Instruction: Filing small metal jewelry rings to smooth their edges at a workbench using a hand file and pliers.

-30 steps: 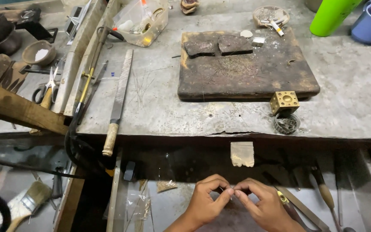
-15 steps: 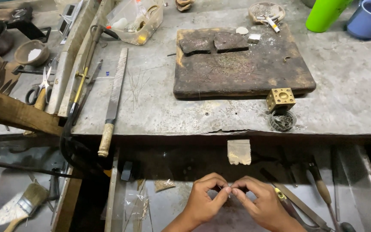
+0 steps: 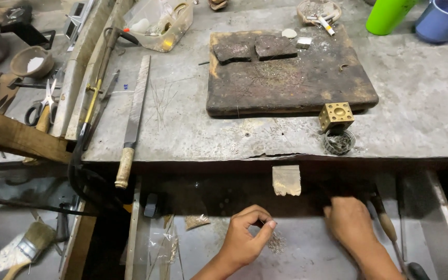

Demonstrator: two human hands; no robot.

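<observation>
My hands have come apart: half a second ago they met fingertip to fingertip over the open drawer [image 3: 307,254], and now only my left hand [image 3: 245,239] is at that spot. It is pinched, thumb against forefinger, on something too small for me to make out, just above a little heap of fine metal bits [image 3: 276,242] on the drawer floor. My right hand [image 3: 349,223] has moved off to the right, toward the wooden-handled tools [image 3: 386,224] lying along that side of the drawer; its fingers are turned away from me, so I cannot tell whether it is gripping anything. I judge the two-handed work is paused while the right hand goes for a tool. Up on the tabletop [image 3: 421,119], the scorched wooden block [image 3: 286,78], brass cube [image 3: 336,115] and long file [image 3: 133,122] lie untouched.
</observation>
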